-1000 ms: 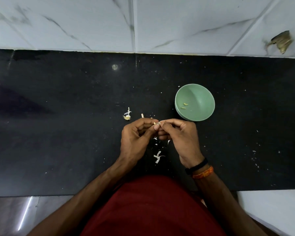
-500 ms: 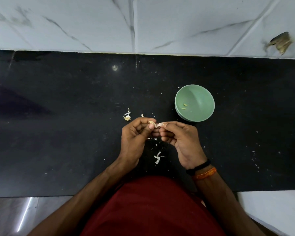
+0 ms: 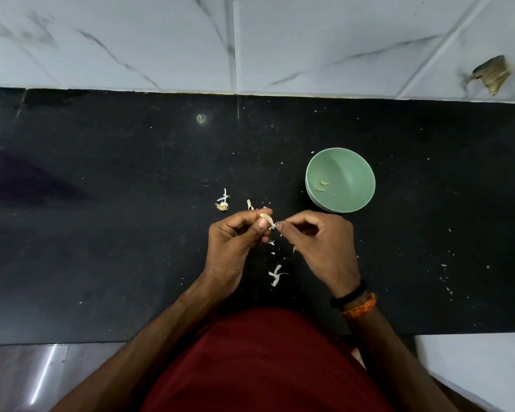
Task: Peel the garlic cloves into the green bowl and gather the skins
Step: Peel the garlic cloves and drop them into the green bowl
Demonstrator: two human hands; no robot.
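My left hand [image 3: 231,242] pinches the garlic clove [image 3: 265,217] between thumb and forefinger, its long axis running across toward my right hand [image 3: 318,242], whose grip nips the loose skin [image 3: 275,225] at the clove's near end. Both hover above the table [image 3: 101,233], near its front edge. The green bowl [image 3: 356,176] sits just beyond my right hand, toward the back, a few peeled bits inside, so the right is nearer it. Skin scraps [image 3: 276,275] lie below my hands and others [image 3: 223,203] to the left; nothing blocks the way.
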